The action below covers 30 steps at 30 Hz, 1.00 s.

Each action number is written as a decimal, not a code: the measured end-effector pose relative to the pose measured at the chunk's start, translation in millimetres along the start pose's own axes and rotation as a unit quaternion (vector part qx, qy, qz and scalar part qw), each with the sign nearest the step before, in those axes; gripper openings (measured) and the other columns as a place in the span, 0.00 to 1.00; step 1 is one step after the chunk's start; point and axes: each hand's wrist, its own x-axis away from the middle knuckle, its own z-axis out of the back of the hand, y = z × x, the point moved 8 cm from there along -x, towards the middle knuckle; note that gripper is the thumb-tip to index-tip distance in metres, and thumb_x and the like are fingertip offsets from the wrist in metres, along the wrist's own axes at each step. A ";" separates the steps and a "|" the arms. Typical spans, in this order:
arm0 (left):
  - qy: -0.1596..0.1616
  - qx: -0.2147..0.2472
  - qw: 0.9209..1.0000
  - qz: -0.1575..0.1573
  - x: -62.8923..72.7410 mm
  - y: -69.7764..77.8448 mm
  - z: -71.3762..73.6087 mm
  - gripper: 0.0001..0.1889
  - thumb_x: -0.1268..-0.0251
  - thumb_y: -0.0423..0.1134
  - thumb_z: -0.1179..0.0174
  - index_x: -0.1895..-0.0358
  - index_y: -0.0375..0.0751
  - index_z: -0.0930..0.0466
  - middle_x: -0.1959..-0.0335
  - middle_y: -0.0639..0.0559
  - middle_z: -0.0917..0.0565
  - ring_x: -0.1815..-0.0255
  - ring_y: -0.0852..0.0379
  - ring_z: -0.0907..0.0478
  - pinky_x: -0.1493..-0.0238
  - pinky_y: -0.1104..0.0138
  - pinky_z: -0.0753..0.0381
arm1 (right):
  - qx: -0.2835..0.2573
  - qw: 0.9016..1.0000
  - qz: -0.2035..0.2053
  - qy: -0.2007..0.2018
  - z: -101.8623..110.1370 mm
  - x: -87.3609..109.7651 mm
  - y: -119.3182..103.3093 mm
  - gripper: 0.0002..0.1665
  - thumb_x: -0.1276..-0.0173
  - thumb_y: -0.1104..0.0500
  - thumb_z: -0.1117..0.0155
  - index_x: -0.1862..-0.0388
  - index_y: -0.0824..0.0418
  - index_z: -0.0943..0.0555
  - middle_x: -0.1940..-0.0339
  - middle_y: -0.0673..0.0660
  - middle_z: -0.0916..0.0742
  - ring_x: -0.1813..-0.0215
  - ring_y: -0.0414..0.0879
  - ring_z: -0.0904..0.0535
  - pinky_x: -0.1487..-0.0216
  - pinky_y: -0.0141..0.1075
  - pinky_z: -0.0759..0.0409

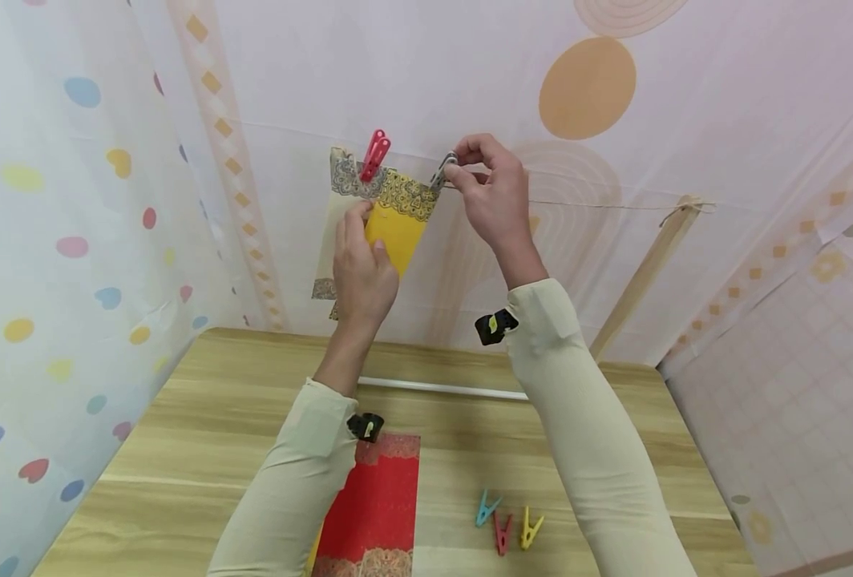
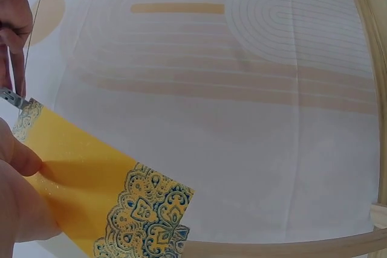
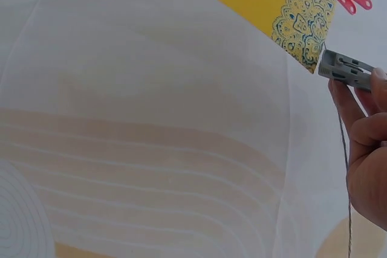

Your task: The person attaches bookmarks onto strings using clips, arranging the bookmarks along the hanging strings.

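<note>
My left hand [image 1: 365, 276] holds a yellow paper card [image 1: 402, 234] with dark lace-pattern borders, its thumb lying against the card in the left wrist view. At the card's upper right corner, my right hand [image 1: 497, 196] pinches a grey clothespin [image 3: 344, 67]. The clothespin's tip is right at the corner, close to a thin string [image 3: 346, 149]. A red clothespin [image 1: 375, 156] grips the top edges where the yellow card overlaps a cream card [image 1: 329, 228] with grey lace borders. My left hand hides part of both cards.
The string [image 1: 578, 205] runs right to a wooden post [image 1: 643, 276]. On the wooden table [image 1: 203, 433] lie a red patterned card [image 1: 379, 509], a blue clothespin [image 1: 486, 509], a red one [image 1: 502, 534] and a yellow one [image 1: 531, 529]. A white rod [image 1: 441, 389] crosses the back.
</note>
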 end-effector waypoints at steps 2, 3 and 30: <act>-0.001 -0.002 1.000 0.001 -0.4 0.1 -0.7 0.25 0.34 0.18 0.52 0.34 0.31 0.31 0.37 0.37 0.25 0.42 0.44 0.28 0.43 0.52 0.27 | 0.005 1.000 -0.002 -0.003 -1.4 -2.1 1.3 0.07 0.32 0.71 0.34 0.56 0.69 0.20 0.59 0.60 0.16 0.53 0.47 0.19 0.49 0.34 0.18; -0.002 -0.003 1.000 0.002 -0.6 0.2 -1.1 0.24 0.33 0.18 0.52 0.34 0.31 0.31 0.37 0.37 0.25 0.43 0.44 0.28 0.44 0.52 0.27 | 0.006 1.000 -0.003 -0.004 -2.0 -3.0 1.8 0.07 0.32 0.71 0.34 0.56 0.69 0.20 0.59 0.60 0.16 0.53 0.47 0.19 0.49 0.34 0.18; -0.021 0.009 1.000 0.021 -3.4 3.4 -18.6 0.25 0.33 0.18 0.52 0.33 0.32 0.32 0.37 0.38 0.27 0.47 0.43 0.29 0.49 0.54 0.28 | -0.058 0.992 -0.099 -0.059 -10.2 -10.7 20.6 0.08 0.28 0.66 0.36 0.52 0.66 0.21 0.61 0.56 0.18 0.68 0.47 0.21 0.82 0.29 0.40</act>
